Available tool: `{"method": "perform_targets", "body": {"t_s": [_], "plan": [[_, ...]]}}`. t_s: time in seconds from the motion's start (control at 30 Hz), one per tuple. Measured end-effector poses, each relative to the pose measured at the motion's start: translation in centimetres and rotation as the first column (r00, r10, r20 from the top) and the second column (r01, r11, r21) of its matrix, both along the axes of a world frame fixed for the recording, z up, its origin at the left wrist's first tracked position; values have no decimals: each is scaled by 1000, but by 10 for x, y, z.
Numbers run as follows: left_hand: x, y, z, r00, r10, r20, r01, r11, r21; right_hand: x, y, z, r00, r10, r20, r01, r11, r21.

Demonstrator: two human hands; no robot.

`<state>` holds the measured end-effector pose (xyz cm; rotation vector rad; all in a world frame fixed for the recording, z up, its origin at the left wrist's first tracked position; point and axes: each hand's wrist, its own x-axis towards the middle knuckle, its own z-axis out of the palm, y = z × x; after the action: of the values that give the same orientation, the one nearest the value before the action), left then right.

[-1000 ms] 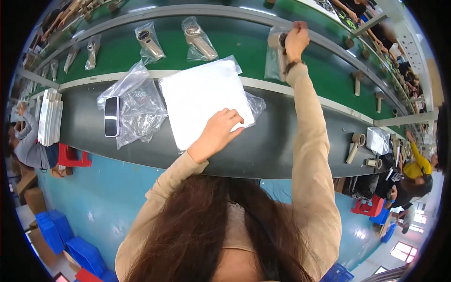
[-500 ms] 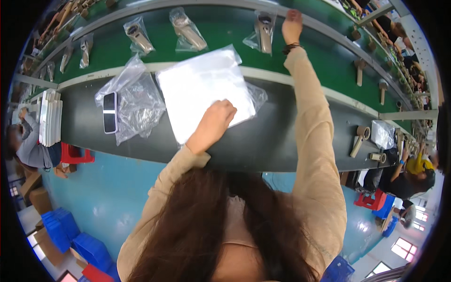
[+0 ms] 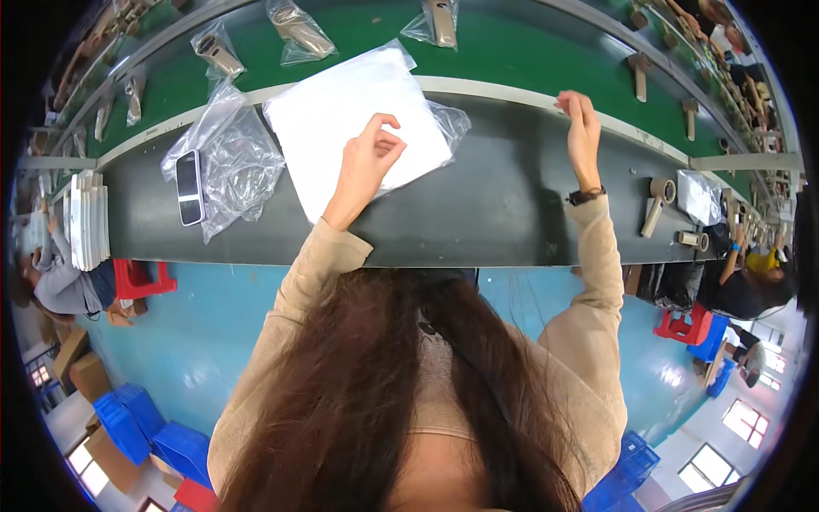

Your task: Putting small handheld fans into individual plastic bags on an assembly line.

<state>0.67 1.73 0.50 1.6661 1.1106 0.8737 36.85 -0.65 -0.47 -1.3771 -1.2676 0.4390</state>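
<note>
R hand [image 3: 583,132] is pulled back from green belt [image 3: 516,55], part-open, empty; bagged tan unit [image 3: 443,24] is left there, approx. 12 o'clock, so R hand is freed. L hand [image 3: 368,162], loosely curled, nothing gripped, is held over white stack [image 3: 316,124], 11 o'clock; contact unclear.

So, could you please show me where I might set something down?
The widest bare patch of dark worktop lies between the white pile and the tan parts, the right hand near its far edge. Another lies between the pale panels and the phone. It is crowded from the phone across the crumpled bags to the white pile and by the tan parts.
</note>
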Motion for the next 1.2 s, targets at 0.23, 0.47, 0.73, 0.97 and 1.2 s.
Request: {"method": "perform_targets", "body": {"t_s": [0.23,0.47,0.73,0.97,1.2], "plan": [[-7,-4,-17,985,6,-172,51,944,325,19,-45,-11,997,-78,-19,76,993,-91],[3,-8,-21,960,128,-249,8,877,480,124,3,-18,925,-251,284,324,912,-250],[6,-11,10,961,31,-274,45,962,268,272,118,-23,439,-494,751,821,560,-111],[1,-12,17,967,-50,-248,76,992,96,349,183,-48,691,-477,543,671,704,-235],[-5,-16,12,956,108,-272,-9,940,340,225,171,27,330,-237,914,682,729,-57]]}}
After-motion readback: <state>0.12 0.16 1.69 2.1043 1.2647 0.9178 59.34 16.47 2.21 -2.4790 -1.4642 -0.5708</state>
